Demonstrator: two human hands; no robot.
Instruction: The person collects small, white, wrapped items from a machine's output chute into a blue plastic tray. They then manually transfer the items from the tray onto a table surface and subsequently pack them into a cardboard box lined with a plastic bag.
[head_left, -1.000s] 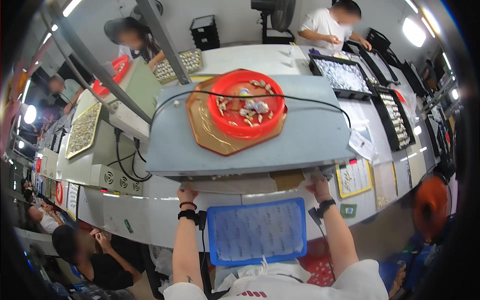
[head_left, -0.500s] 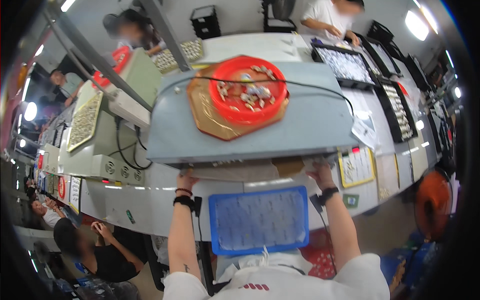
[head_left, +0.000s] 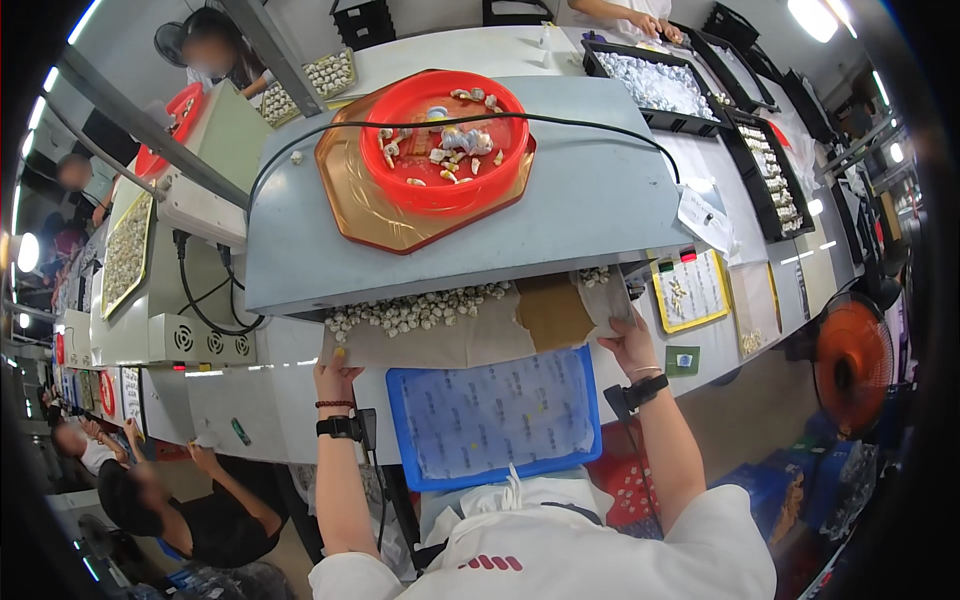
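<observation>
A paper-lined tray sticks out from under a grey metal housing. Many small white pieces lie on its beige liner, and a torn patch shows brown beneath. At the tray's left front corner, my left hand is closed on the edge. My right hand grips the opposite front corner. Directly below, in front of me, sits a blue tray lined with a patterned translucent sheet. The rest of the paper-lined tray is hidden under the housing.
On the housing, a red bowl of white pieces rests on a gold octagonal tray, with a black cable across. Yellow-rimmed and black trays stand right, near an orange fan. Co-workers sit around the table.
Both my hands have come toward me, drawing the paper-lined tray out from under the housing. Its white pieces now show. The whole view has also shifted.
</observation>
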